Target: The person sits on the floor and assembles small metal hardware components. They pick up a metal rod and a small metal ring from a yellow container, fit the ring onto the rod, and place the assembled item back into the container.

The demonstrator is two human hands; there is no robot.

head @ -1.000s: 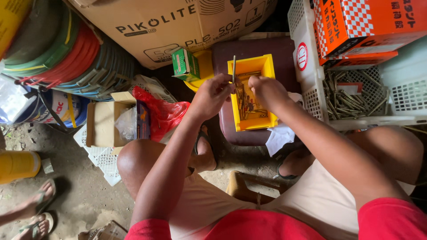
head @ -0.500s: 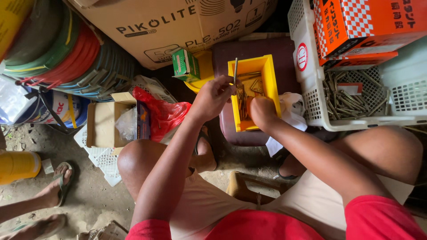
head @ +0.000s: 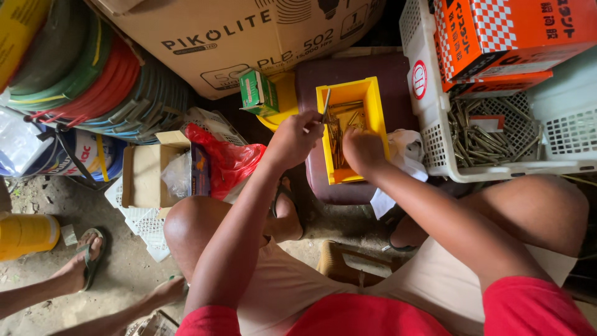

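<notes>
A yellow plastic bin [head: 374,106] holding several long metal nails rests on a dark maroon box [head: 398,81]. My left hand [head: 293,138] pinches one long nail [head: 325,106] upright at the bin's left wall. Reaching down into the near half of the bin, my right hand [head: 362,148] has its fingers curled among the nails; what it grips is hidden. A white basket [head: 435,140] with more long nails [head: 476,134] stands right of the bin.
An orange checkered carton [head: 497,37] sits on the white basket. A large cardboard box [head: 236,37], coiled hoses [head: 81,74], a small green box [head: 258,92], a red bag [head: 227,163] and an open carton [head: 146,177] lie left. Another person's sandalled feet [head: 84,264] are at lower left.
My right hand has drawn back from the bin's far end toward its near half. My left hand keeps the nail, shifted slightly. The other person's foot at lower left has moved.
</notes>
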